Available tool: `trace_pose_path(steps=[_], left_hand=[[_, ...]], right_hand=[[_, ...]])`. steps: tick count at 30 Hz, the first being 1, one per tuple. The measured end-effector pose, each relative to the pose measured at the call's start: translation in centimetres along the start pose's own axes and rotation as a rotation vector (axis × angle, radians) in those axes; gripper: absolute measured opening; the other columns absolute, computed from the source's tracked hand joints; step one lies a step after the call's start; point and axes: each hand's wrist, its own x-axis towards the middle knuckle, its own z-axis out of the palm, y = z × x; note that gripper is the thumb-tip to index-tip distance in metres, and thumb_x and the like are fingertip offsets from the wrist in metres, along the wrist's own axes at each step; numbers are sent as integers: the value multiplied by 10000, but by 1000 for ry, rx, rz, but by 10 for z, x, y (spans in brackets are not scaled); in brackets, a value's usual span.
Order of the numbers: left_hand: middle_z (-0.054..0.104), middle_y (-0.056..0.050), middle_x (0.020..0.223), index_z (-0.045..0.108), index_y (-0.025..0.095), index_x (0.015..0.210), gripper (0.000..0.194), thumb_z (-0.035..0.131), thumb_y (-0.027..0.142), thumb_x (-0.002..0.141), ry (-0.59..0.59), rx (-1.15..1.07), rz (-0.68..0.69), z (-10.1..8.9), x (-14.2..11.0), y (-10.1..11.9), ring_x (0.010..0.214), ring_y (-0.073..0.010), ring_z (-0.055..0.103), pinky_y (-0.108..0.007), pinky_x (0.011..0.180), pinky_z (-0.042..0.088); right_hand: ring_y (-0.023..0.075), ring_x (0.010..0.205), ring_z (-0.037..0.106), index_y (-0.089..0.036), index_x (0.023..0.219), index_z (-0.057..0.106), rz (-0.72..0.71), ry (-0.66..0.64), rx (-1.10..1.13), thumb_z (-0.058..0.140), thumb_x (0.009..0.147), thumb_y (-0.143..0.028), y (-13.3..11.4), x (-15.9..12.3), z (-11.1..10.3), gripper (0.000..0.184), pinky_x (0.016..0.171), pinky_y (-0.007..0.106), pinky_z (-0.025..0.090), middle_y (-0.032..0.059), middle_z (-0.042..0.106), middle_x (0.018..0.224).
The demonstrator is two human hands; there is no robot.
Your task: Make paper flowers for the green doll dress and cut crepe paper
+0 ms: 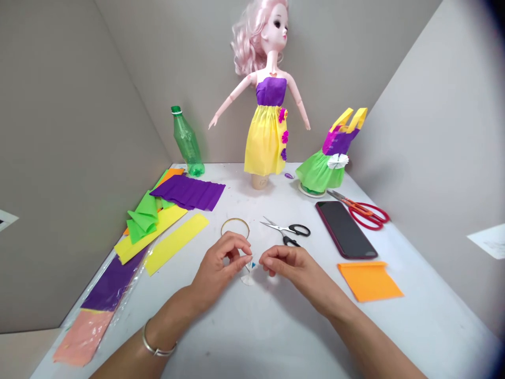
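My left hand (219, 271) and right hand (290, 268) both pinch a small clear plastic piece (248, 276) between their fingertips, steady and close, just below a thin gold ring (235, 227).

Between your left hand (218, 268) and right hand (286, 266) sits a clear, glossy plastic piece (248, 277). Beyond it is a thin, smooth gold-coloured metal ring (235, 221). Right of that ring lie polished steel scissors with glossy black plastic handles (284, 229), a glossy black phone screen (345, 229), and matt orange crepe paper (369, 281), all on the smooth white worktop (276, 337).
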Motion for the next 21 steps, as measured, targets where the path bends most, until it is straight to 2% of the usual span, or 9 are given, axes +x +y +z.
trace_pose_path(steps=[4,10,15,21], left_hand=[[616,-71,1045,716,230,859,89,629,230,880,25,203,196,-1,-3,-5,671,-130,532,-269,660,437],[674,-73,1070,762,281,906,156,639,192,868,26,409,340,-2,-9,-7,646,-134,530,-276,676,435],[685,-63,1086,737,270,945,178,612,160,880,24,629,497,-1,-11,-8,639,-124,527,-254,662,444],[643,-49,1071,647,219,970,119,620,140,885,105,692,683,1,-9,-10,613,-91,498,-235,620,452]], right_hand=[[123,690,480,-166,755,665,41,-18,102,648,849,-431,7,3,1,282,696,256,357,-17,579,706],[112,659,439,-157,697,626,49,-5,149,672,826,-470,10,4,4,341,668,249,330,-30,538,667],[104,650,415,-156,706,643,71,-2,176,708,792,-402,11,4,4,268,656,242,323,-40,521,656],[109,657,423,-156,716,664,81,35,178,677,772,-325,12,6,4,179,658,246,333,-23,564,685]])
